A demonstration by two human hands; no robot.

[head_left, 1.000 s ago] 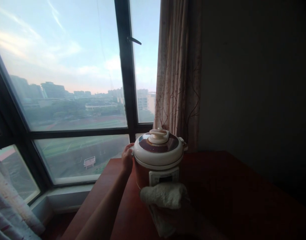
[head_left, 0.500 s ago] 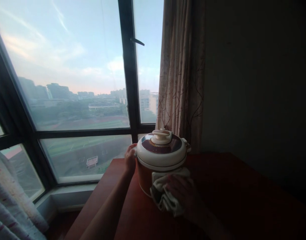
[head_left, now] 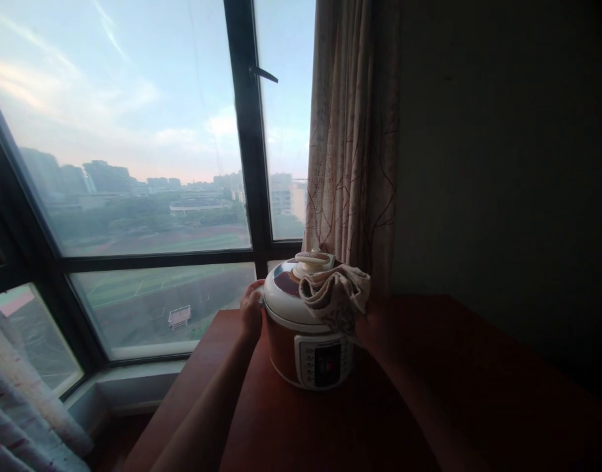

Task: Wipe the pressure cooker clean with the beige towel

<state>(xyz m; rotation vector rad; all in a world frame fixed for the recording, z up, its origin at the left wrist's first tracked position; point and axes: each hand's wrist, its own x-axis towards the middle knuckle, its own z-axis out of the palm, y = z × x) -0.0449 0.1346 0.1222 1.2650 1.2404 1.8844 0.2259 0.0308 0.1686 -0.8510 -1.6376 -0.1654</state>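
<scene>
An electric pressure cooker (head_left: 283, 347) with a brown body, cream lid and front control panel stands on the reddish table. My left hand (head_left: 251, 309) is closed around the handle on its left side. A crumpled light cloth (head_left: 334, 292) is in my right hand (head_left: 372, 326), raised at the right of the lid and covering part of it. Most of that hand's fingers are hidden behind the cloth or lost in shadow. The lid knob (head_left: 313, 262) shows just left of the cloth.
The dark red table (head_left: 291, 432) reaches from the window side into deep shadow at right. Behind the cooker hangs a patterned curtain (head_left: 347, 144) beside a dark-framed window (head_left: 158, 263). Another curtain (head_left: 20, 387) hangs at lower left.
My right hand has moved the cloth up from the cooker's front panel to the right side of the lid, uncovering the panel. My left hand stays on the handle. The view has shifted slightly.
</scene>
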